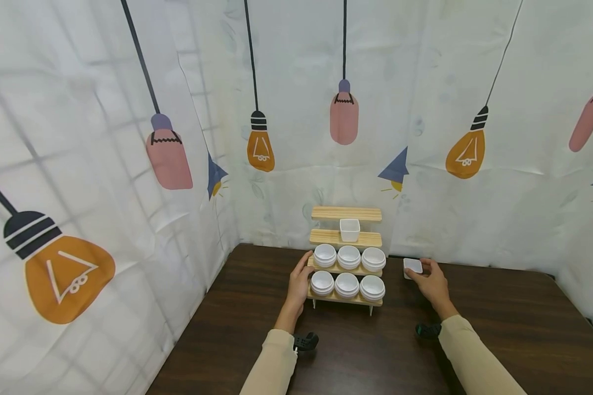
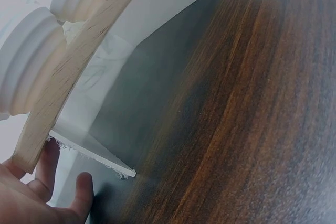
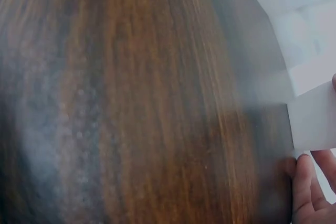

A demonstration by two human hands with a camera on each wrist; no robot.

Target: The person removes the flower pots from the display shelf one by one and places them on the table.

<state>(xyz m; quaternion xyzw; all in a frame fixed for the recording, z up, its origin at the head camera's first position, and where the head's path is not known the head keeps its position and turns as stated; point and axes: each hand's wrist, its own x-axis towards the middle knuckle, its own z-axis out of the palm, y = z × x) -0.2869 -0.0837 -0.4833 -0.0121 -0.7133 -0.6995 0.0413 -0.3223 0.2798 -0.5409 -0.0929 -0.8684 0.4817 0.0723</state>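
Observation:
A tiered rack (image 1: 346, 214) with pale wooden slats and white legs stands on the dark table. My left hand (image 1: 296, 282) grips its left side near the lower tiers; in the left wrist view the fingers (image 2: 48, 166) lie at the end of a wooden slat beside a white leg. White round bowls (image 1: 348, 257) fill the two lower tiers, three on each. One white square cup (image 1: 350, 230) sits on the tier above, and the top slat is bare. Right of the rack, my right hand (image 1: 434, 284) pinches another white square cup (image 1: 412, 266) between thumb and fingers.
The dark wooden table (image 1: 365, 351) meets a pale curtain (image 1: 296, 192) printed with hanging lamps at the back and left. A dark strap (image 1: 305, 342) sits at the left wrist and another dark strap (image 1: 428, 331) at the right.

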